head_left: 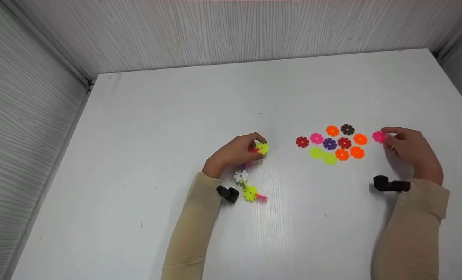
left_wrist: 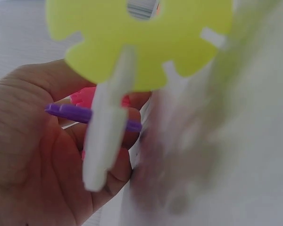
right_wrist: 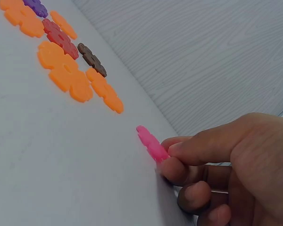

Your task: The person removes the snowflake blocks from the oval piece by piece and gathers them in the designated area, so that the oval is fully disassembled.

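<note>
My left hand grips the upper end of a chain of notched flower-shaped plastic discs slotted into one another. At its fingertips shows a yellow disc with a red one edge-on; below hang a white disc, another yellow disc and a pink piece. In the left wrist view a purple disc crosses the white one close to the palm, with pink behind. Over on the right, my right hand pinches a single pink disc by its edge between thumb and fingers.
Between the hands several loose discs lie flat on the white table: orange, red, pink, purple, brown and yellow-green. Wood-grain panels stand behind and at the sides.
</note>
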A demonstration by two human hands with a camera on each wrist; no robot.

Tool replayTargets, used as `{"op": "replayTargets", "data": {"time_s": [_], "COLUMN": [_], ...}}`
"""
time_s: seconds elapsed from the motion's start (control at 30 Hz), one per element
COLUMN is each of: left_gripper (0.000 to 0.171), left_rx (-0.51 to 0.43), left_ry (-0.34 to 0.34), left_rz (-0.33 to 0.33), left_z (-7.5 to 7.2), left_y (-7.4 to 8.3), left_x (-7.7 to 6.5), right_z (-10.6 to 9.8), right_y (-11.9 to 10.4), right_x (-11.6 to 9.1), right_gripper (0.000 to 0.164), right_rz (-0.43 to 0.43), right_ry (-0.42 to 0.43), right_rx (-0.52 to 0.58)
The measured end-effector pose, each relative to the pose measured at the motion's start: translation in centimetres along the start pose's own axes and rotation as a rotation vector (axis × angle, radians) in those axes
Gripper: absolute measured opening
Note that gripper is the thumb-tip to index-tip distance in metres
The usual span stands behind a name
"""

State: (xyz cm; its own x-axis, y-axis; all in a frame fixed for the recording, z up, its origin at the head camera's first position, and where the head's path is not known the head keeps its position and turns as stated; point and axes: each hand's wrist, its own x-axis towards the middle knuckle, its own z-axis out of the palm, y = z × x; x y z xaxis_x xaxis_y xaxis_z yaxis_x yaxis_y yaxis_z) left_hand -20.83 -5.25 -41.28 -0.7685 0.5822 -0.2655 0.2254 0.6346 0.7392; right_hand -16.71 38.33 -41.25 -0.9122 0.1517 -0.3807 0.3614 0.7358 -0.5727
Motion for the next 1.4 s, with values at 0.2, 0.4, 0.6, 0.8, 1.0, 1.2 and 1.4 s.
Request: {"op": "replayTargets", "data": {"time_s": [0.2, 0.4, 0.6, 0.8, 1.0, 1.2, 1.4], "left_gripper": [0.041, 0.041, 0.041, 0.041, 0.041, 0.041, 0.042], "left_rx": [0.000, 0.009, 0.010, 0.010, 0.010, -0.002, -0.021], "left_ry": [-0.003, -0.002, 0.004, -0.002, -0.015, -0.028, -0.023], "left_rz": [0.000, -0.015, -0.024, -0.045, -0.015, 0.008, -0.007], "left_z": [-0.1, -0.1, 0.0, 0.0, -0.1, -0.3, -0.2], "left_y": [0.0, -0.1, -0.1, 0.1, 0.1, -0.1, -0.1], "left_x": [0.0, 0.1, 0.1, 0.0, 0.0, 0.0, 0.0], "right_z": [-0.1, -0.5, 0.0, 1.7, 4.0, 6.4, 8.4], "right_y": [-0.2, -1.3, -3.7, -6.8, -10.4, -13.1, -14.7], "right_x": [-0.2, -0.8, -0.8, -0.3, -0.4, -0.8, -1.3], "right_gripper": [0.056, 0.057, 0.053, 0.046, 0.047, 0.046, 0.046], "right_rz": [0.006, -0.022, -0.104, -0.209, -0.256, -0.324, -0.382], "right_ry": [0.016, 0.120, 0.164, 0.108, 0.017, -0.033, -0.062], "right_rx": [0.011, 0.062, 0.049, -0.007, -0.018, -0.053, -0.076]}}
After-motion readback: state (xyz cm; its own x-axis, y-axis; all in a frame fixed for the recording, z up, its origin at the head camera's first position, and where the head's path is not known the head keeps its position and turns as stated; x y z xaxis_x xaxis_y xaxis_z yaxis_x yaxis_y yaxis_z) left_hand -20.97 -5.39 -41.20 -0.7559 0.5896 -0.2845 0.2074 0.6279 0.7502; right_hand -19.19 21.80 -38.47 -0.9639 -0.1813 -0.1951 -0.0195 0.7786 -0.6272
